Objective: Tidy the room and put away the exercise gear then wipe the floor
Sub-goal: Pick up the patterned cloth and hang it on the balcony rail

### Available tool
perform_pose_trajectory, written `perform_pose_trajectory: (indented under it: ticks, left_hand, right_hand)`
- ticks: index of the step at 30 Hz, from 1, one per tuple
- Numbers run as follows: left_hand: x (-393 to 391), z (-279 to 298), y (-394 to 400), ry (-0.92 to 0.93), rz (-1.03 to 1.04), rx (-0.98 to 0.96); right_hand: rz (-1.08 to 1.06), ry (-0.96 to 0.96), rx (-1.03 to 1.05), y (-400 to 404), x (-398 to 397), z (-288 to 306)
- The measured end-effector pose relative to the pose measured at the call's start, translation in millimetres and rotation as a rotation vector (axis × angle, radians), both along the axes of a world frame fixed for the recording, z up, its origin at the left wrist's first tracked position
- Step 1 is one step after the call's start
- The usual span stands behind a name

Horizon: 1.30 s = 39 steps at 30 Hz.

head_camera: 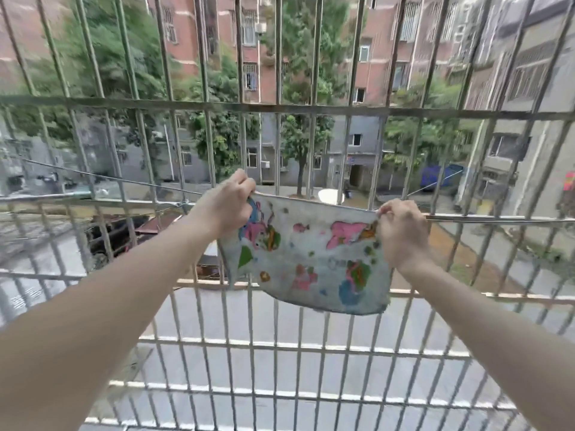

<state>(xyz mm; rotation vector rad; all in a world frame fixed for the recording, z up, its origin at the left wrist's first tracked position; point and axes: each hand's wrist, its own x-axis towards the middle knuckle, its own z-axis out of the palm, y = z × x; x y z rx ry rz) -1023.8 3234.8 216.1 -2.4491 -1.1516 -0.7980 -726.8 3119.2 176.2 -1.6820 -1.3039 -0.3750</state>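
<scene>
Two hands are pinching a pale, colourfully printed cloth (306, 256): left hand (228, 203), right hand (403, 231), stretching it between them before metal window bars (280, 108).

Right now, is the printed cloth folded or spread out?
Spread out. The left hand and right hand each pinch an upper corner, so the cloth hangs flat before the window bars, its print showing.

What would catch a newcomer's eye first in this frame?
A pale rectangular cloth printed with pink, green and blue cartoon shapes hangs stretched at centre, its top corners pinched by the left hand and right hand. Behind it runs a grey metal window grille, with brick apartment blocks beyond.
</scene>
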Motion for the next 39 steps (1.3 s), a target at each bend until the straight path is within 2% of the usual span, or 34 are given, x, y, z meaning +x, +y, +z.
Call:
perform_pose_trajectory:
  ticks: [7,14,21,24,28,32,34,35,39]
  left_hand:
    - [14,20,86,0.166,-0.041,0.068]
    - [24,10,126,0.293,-0.077,0.086]
    - [44,27,144,0.248,-0.030,0.170]
    - [51,35,160,0.175,-0.006,0.055]
    - [61,17,189,0.219,0.111,-0.143]
    - [77,-22,202,0.260,0.191,-0.508]
    - [81,-36,194,0.284,0.282,-0.734]
    - [82,-41,190,0.295,0.344,-0.788]
    - [86,-39,179,0.238,0.401,-0.803]
  right_hand:
    - [-0.002,-0.045,0.040,58,15,16]
    - [-0.054,-0.139,-0.007,100,42,8]
    - [0.040,-0.207,-0.063,135,73,21]
    - [0.092,-0.218,-0.101,155,89,25]
    - [0.147,-0.215,-0.218,187,107,18]
    - [0.171,-0.167,-0.597,224,118,-8]
    - [0.217,-0.146,-0.811,229,116,-22]
    - [0.234,-0.146,-0.892,228,114,-27]
    - [0.271,-0.130,-0.981,218,112,-25]
